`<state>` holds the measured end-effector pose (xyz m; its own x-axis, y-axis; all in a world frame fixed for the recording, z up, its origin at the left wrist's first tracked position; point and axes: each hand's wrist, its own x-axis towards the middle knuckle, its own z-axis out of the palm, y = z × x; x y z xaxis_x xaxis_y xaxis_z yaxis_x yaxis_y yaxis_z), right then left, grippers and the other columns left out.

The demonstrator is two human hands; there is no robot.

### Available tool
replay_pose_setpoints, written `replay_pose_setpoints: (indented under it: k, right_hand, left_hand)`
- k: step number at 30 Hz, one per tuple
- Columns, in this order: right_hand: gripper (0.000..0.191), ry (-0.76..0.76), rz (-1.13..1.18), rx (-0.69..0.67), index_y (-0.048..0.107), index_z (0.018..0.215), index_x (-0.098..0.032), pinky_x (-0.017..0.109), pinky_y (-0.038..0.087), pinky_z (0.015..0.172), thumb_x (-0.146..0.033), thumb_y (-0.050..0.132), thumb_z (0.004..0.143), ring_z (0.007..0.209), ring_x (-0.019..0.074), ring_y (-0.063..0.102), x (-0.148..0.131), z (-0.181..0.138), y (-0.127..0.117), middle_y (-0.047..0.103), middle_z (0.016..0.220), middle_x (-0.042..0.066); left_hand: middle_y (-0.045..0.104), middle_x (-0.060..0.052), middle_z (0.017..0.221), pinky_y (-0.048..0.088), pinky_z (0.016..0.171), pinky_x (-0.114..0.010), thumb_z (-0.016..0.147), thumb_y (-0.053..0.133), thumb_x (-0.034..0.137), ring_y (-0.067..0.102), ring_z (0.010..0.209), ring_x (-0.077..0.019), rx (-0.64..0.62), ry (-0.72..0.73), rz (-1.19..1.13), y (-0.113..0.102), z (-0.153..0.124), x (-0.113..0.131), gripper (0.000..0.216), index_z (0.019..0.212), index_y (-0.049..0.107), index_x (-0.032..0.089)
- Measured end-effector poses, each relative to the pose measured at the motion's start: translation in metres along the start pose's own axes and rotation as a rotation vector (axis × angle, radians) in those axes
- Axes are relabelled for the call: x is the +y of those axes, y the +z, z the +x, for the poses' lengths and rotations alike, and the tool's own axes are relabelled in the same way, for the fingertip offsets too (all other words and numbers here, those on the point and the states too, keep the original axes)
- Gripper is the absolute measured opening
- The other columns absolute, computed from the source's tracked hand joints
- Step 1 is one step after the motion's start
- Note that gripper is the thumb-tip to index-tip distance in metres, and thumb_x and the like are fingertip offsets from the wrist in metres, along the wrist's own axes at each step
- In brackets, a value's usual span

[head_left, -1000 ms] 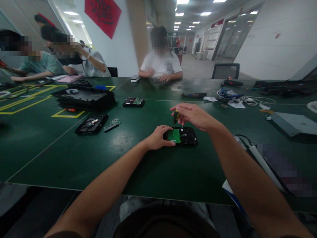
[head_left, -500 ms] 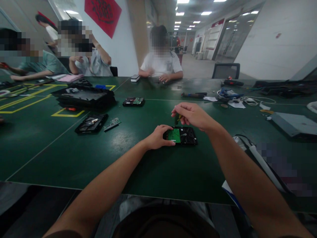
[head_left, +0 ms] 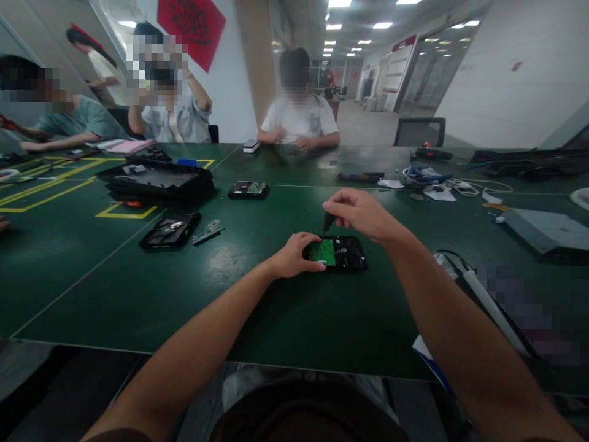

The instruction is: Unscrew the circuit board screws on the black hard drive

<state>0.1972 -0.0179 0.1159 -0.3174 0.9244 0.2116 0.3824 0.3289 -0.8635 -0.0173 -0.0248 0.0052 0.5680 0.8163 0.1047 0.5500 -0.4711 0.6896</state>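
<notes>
Hard drive [head_left: 343, 253] lies flat on the desk [head_left: 184, 288]: your left hand [head_left: 294, 255] grips its left end, so press down firmly, and your right hand [head_left: 361, 215], closed round the screwdriver [head_left: 327, 221] over its far edge, should hold the shaft plumb.

- Ceiling panels [head_left: 339, 3] far above the table [head_left: 115, 276] give bright, cool, even light.
- A dull pale sheen sits mid-table.
- A faint soft shadow lies on the table beneath the right hand [head_left: 361, 215].
- Below the table's near edge it is dim.
- Walls beyond the table bend; people there look soft.
</notes>
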Motion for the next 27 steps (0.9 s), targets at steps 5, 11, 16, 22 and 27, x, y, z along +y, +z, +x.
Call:
replay_pose_setpoints:
  k: [5, 11, 16, 22, 27]
  right_hand:
    - [0.026, -0.036, 0.071, -0.077, 0.07, 0.093, -0.021, 0.024, 0.041, 0.046, -0.046, 0.062, 0.095, 0.057, 0.01, 0.057, 0.0043, 0.0018, 0.0033, 0.071, 0.087, 0.004]
    - [0.024, 0.034, 0.22, -0.123, 0.07, 0.108, -0.021, 0.026, 0.052, 0.055, -0.038, 0.056, 0.098, 0.065, 0.0128, 0.063, 0.0059, 0.0042, 0.0042, 0.072, 0.101, 0.008]
    - [0.02, -0.04, 0.069, -0.054, 0.072, 0.102, -0.022, 0.023, 0.046, 0.052, -0.038, 0.062, 0.095, 0.065, 0.012, 0.058, 0.0035, 0.0028, 0.0022, 0.068, 0.082, 0.002]
    - [0.013, 0.02, 0.027, 0.022, 0.065, 0.087, -0.02, 0.025, 0.04, 0.046, -0.033, 0.068, 0.089, 0.056, 0.0112, 0.056, 0.0038, 0.0028, 0.002, 0.067, 0.075, 0.003]
    - [0.02, 0.03, 0.164, -0.105, 0.068, 0.092, -0.021, 0.025, 0.037, 0.04, -0.038, 0.059, 0.096, 0.052, 0.0087, 0.057, 0.0035, 0.0028, 0.0039, 0.073, 0.099, 0.007]
  left_hand:
    - [0.049, -0.013, 0.147, 0.035, 0.119, -0.051, 0.072, 0.081, 0.056, 0.044, 0.138, -0.0344, 0.007, 0.019, 0.005, 0.0003, 0.0004, -0.0002, 0.082, 0.142, 0.053, 0.024]
    - [0.051, -0.013, 0.146, 0.036, 0.118, -0.053, 0.072, 0.08, 0.057, 0.046, 0.137, -0.0345, 0.011, 0.021, 0.01, 0.0011, 0.0017, -0.0019, 0.081, 0.142, 0.054, 0.025]
    - [0.05, -0.014, 0.145, 0.036, 0.118, -0.05, 0.073, 0.08, 0.059, 0.044, 0.137, -0.0343, 0.006, 0.025, 0.019, 0.0005, 0.0008, -0.0011, 0.083, 0.142, 0.053, 0.022]
    - [0.051, -0.014, 0.145, 0.037, 0.117, -0.05, 0.073, 0.08, 0.057, 0.047, 0.136, -0.0342, 0.018, 0.022, 0.005, 0.0009, 0.0001, 0.0001, 0.081, 0.141, 0.054, 0.022]
    - [0.052, -0.012, 0.145, 0.036, 0.118, -0.052, 0.072, 0.081, 0.056, 0.045, 0.138, -0.034, 0.015, 0.024, 0.011, 0.001, 0.0008, 0.0001, 0.079, 0.14, 0.055, 0.025]
